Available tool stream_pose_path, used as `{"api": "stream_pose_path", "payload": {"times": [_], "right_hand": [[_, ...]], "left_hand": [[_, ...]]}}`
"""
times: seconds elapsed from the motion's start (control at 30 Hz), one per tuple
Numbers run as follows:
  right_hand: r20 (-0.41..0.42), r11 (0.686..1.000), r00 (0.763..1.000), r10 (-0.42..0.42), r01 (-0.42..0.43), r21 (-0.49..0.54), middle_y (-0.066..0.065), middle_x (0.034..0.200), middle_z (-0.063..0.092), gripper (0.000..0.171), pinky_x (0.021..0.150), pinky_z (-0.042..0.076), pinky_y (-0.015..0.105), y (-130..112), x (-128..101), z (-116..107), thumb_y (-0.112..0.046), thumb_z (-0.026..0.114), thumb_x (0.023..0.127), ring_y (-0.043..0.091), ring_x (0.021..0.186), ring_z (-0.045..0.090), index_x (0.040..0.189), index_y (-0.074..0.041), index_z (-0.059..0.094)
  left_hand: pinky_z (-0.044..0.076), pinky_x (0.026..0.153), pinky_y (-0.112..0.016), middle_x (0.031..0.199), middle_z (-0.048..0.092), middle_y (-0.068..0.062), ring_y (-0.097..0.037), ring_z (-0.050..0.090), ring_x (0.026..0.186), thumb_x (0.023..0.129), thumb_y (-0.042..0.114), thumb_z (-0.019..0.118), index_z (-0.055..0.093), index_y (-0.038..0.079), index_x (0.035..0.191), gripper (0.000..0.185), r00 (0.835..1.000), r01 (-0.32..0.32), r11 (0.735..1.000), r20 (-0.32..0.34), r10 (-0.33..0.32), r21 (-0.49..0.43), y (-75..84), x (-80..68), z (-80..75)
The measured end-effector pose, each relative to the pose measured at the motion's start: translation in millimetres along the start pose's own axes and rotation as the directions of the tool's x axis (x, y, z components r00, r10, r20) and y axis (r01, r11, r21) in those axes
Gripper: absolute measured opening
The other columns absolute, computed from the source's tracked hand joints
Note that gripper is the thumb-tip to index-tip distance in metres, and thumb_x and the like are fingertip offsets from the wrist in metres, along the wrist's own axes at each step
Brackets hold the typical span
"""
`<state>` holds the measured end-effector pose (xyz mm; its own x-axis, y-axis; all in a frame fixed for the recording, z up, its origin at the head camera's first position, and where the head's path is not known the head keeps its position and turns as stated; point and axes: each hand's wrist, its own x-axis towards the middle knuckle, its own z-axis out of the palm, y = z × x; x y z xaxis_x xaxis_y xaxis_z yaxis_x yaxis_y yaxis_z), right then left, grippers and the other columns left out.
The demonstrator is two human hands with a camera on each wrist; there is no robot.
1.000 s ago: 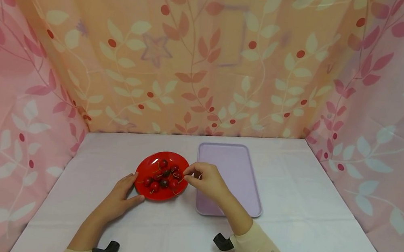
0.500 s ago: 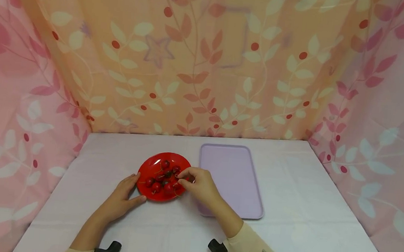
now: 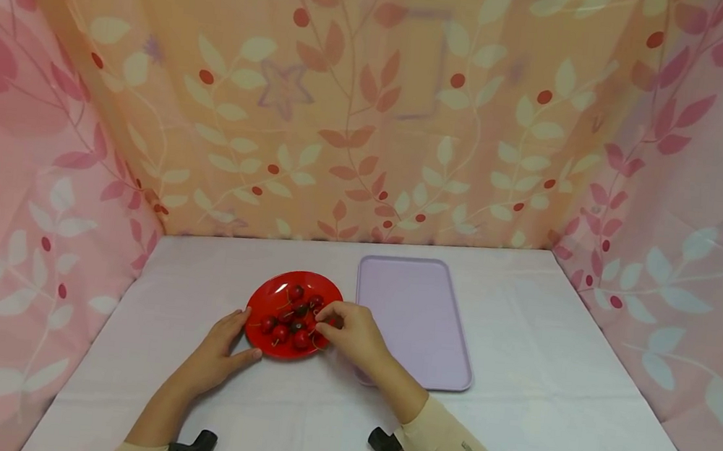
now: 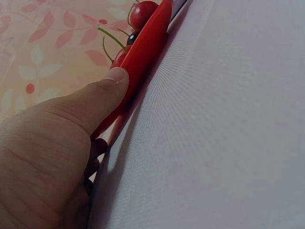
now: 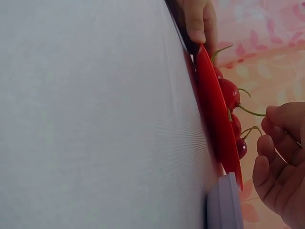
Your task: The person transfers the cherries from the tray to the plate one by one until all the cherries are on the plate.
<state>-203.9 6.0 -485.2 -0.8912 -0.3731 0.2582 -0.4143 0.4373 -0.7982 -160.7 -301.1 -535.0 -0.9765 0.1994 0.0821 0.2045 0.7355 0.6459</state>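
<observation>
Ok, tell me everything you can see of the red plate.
The red plate is round, shallow and glossy, plastic by its look, lying flat on the white cloth beside the lilac tray. It holds several stemmed cherries. The left hand touches its near-left rim, thumb on the edge; the right hand reaches over its right side.

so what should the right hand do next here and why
Probably close its fingertips on one cherry stem and lift. The right hand is over the plate rim among the cherries, fingers curled near a stem, though a grip isn't clear. The left hand steadies the plate, and the tray beside it is bare.
</observation>
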Motion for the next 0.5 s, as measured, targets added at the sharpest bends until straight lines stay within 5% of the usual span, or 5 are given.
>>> {"api": "stream_pose_path", "payload": {"times": [0.5], "right_hand": [[0.073, 0.98, 0.997, 0.008, 0.006, -0.197, -0.019, 0.09, 0.07, 0.008, 0.074, 0.052, 0.022, 3.0, 5.1, 4.0, -0.02, 0.078, 0.091, 0.003, 0.084, 0.061, 0.096, -0.025, 0.077]], "left_hand": [[0.025, 0.116, -0.071, 0.165, 0.029, -0.02, -0.043, 0.02, 0.153, 0.091, 0.052, 0.073, 0.028, 0.01, 0.162, 0.095, 1.0, -0.009, 1.0, -0.004, 0.009, -0.013, -1.5, 0.6, 1.3]]}}
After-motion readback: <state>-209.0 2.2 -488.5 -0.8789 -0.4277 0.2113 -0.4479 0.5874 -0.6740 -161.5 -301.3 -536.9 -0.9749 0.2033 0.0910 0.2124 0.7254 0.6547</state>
